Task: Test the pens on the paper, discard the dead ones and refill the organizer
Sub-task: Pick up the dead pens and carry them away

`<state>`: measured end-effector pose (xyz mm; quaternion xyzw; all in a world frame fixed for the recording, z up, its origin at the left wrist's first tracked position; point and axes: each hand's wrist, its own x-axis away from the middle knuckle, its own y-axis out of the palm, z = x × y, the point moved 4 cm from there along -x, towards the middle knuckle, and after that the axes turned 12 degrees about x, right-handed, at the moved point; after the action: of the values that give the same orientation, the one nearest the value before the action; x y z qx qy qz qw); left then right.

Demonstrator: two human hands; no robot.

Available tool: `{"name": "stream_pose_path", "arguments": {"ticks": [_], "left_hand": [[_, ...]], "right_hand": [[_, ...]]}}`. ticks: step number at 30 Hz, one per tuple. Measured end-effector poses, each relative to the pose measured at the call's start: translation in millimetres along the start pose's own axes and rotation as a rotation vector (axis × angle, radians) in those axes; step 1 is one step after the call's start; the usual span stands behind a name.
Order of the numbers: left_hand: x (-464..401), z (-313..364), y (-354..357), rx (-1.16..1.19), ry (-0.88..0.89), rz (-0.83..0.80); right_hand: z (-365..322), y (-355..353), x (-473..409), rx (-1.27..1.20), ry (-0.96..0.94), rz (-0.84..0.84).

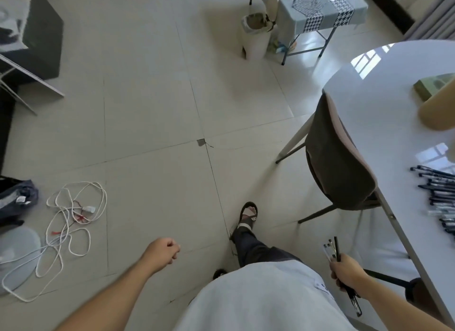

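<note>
Tiled floor (pixel 152 104), right hand (pixel 348 271) gripping several pens (pixel 332 250), one bin (pixel 256 36)

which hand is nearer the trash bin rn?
Right, narrowly. The right hand, gripping a bunch of pens, is below-right of the trash bin; the left hand, fisted, is below-left.

Pale grey-white top (pixel 258 298), small dark mark at hem; dark trousers (pixel 256 247); dark open-toed sandal (pixel 247 215); bare forearms.

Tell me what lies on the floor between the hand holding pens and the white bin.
In the head view, between the right hand gripping pens and the bin: mostly bare tile; the chair stands beside that line.
</note>
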<state>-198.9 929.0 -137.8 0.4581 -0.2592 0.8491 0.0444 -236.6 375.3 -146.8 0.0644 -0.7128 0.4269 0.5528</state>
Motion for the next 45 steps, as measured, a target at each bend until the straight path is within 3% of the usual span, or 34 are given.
{"name": "stream_pose_path", "arguments": {"ticks": [7, 18, 25, 29, 37, 45], "left_hand": [[-63.8, 91.2, -51.1, 0.066, -0.053, 0.066], [-155.8, 221.0, -131.7, 0.226, -0.091, 0.169], [-268.2, 291.2, -195.4, 0.233, -0.115, 0.128], [-336.4, 347.8, -244.4, 0.159, -0.133, 0.060], [-460.0, 542.0, -339.2, -0.038, 0.001, 0.020], [-562.8, 722.8, -337.0, -0.059, 0.092, -0.009]], "right_hand": [[-142.9, -55.1, -67.1, 0.032, -0.049, -0.076], [-424.7, -184.9, -107.9, 0.035, -0.384, -0.014], [-495.6, -238.0, -170.8, 0.074, -0.303, 0.044], [-519.7, -272.4, -194.3, 0.009, -0.156, 0.088], [-612.7, -354.8, -216.4, -0.055, -0.081, 0.183], [-688.3, -435.7, -305.0, -0.113, -0.067, 0.085]]}}
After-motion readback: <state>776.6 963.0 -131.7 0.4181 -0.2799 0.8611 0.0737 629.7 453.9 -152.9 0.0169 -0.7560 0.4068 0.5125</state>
